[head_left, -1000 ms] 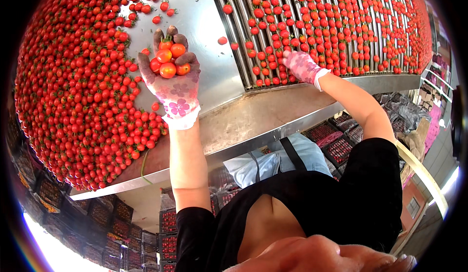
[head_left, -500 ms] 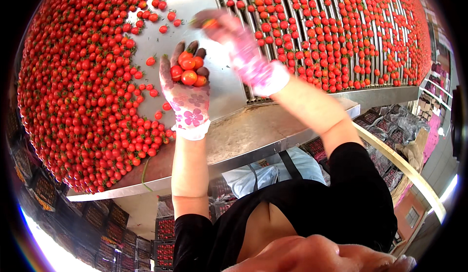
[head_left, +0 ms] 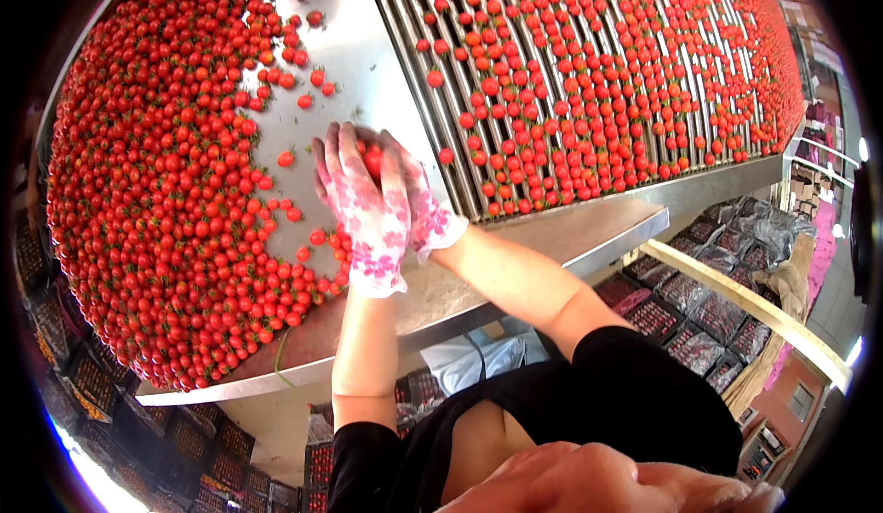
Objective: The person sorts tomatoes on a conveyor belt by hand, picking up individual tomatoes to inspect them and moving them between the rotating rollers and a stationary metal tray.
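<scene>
Left hand [head_left: 370,208] and right hand [head_left: 425,202] overlap, tomatoes [head_left: 372,161] between them, over the metal tabletop [head_left: 359,62] beside the roller conveyor [head_left: 446,113]. Left fingers curled on them; right fingers mostly hidden, can't tell.

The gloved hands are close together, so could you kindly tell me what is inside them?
At least one red tomato shows between the left hand and the right hand. Anything else there is covered by the gloves, so no count is possible.

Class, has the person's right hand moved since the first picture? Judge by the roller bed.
Yes, leftward: the right hand was over the roller bed and is now left of its edge, beside the left hand.
</scene>
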Available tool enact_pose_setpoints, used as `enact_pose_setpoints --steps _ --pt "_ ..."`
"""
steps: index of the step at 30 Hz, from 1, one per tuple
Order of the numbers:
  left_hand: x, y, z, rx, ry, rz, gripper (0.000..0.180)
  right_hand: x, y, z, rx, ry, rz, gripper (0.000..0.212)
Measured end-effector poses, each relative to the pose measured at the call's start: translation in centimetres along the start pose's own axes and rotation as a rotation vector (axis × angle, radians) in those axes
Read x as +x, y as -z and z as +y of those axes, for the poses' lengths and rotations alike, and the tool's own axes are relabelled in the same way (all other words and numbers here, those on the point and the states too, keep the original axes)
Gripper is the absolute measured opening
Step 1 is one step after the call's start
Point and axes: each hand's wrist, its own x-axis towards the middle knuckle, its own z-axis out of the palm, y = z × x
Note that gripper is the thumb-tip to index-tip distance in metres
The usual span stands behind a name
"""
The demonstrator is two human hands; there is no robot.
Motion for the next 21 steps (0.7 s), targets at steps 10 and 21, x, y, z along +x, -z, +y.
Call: enact_pose_setpoints --steps 10,21 --pt "1.1 3.5 0.2 -0.228 -0.238 0.435 0.061 -1.7 -1.5 -3.8 0.681 -0.261 0.018 0.051" --pt "1.5 2.5 -0.1 -0.282 -0.291 0.221 0.064 -27.8 8.4 -17.6 0.643 -0.618 0.210 0.054"
